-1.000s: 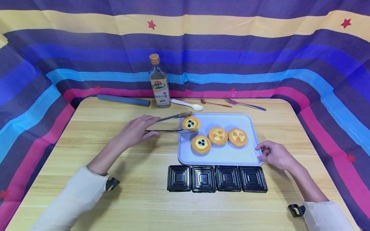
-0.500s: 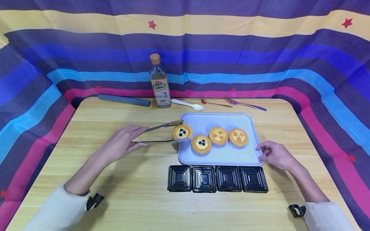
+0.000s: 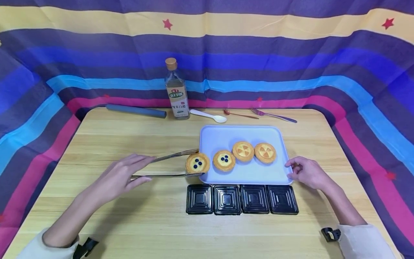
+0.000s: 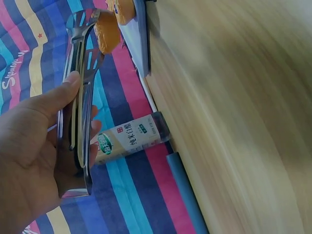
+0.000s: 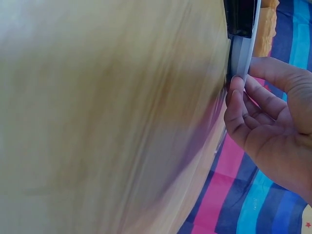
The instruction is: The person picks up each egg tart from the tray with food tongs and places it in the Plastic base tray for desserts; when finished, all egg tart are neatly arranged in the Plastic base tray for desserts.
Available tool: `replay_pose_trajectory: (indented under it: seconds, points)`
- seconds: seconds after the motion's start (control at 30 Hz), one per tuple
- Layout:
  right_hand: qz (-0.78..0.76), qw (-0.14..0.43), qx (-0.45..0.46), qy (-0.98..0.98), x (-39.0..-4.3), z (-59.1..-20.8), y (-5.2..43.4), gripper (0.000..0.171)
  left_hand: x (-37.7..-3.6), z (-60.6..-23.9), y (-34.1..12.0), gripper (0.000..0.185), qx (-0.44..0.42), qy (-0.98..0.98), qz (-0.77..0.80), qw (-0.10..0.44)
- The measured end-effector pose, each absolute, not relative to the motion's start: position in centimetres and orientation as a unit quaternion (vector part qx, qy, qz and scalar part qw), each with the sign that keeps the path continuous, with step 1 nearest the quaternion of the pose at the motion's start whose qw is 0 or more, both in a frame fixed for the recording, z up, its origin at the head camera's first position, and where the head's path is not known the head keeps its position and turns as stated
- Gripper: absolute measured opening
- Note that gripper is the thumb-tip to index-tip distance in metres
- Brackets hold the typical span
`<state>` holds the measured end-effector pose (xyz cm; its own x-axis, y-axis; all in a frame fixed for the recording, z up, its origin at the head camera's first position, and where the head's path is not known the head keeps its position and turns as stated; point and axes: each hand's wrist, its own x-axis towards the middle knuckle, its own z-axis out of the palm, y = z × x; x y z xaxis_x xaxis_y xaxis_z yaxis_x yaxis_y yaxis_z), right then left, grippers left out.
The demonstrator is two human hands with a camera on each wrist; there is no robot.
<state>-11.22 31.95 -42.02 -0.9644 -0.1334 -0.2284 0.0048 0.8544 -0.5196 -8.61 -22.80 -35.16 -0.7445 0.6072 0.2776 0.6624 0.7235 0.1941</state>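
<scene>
My left hand [image 3: 121,176] grips metal food tongs [image 4: 78,117], thumb on one side and fingers on the other. Between the tong tips is an egg tart [image 3: 197,163] topped with blueberries, held just off the left rim of the pale lavender tray [image 3: 252,176]. On the tray lie a second blueberry tart [image 3: 224,160] and two tarts with wedge-shaped toppings, one in the middle [image 3: 243,151] and one to its right [image 3: 265,153]. My right hand [image 3: 307,172] pinches the tray's right edge between thumb and fingers, as the right wrist view also shows.
Several black square plastic bases [image 3: 199,199] line up along the tray's front edge. Behind the tray stand a vinegar bottle [image 3: 178,97], a dark rod [image 3: 136,110], a white spoon [image 3: 208,116], a thin coppery stick [image 3: 240,114] and a fork [image 3: 275,116]. A striped cloth hangs around the table.
My left hand has drawn back left and toward me, carrying the blueberry tart in the tongs from above the tray's upper left corner to beyond its left rim. My right hand stays on the tray.
</scene>
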Motion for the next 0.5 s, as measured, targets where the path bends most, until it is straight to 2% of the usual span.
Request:
replay_pose_trajectory:
  seconds: [0.33, 0.5]
  points:
    - [-0.269, 0.128, -0.041, 0.954, -11.4, -42.2, 32.1, 0.031, -6.8, -35.8, -23.2, 0.054, -0.331, -0.927, -0.175, 0.039]
    - [-0.271, 0.132, -0.036, 0.953, -11.5, -42.2, 32.1, 0.031, -6.0, -35.9, -23.0, 0.054, -0.342, -0.923, -0.175, 0.035]
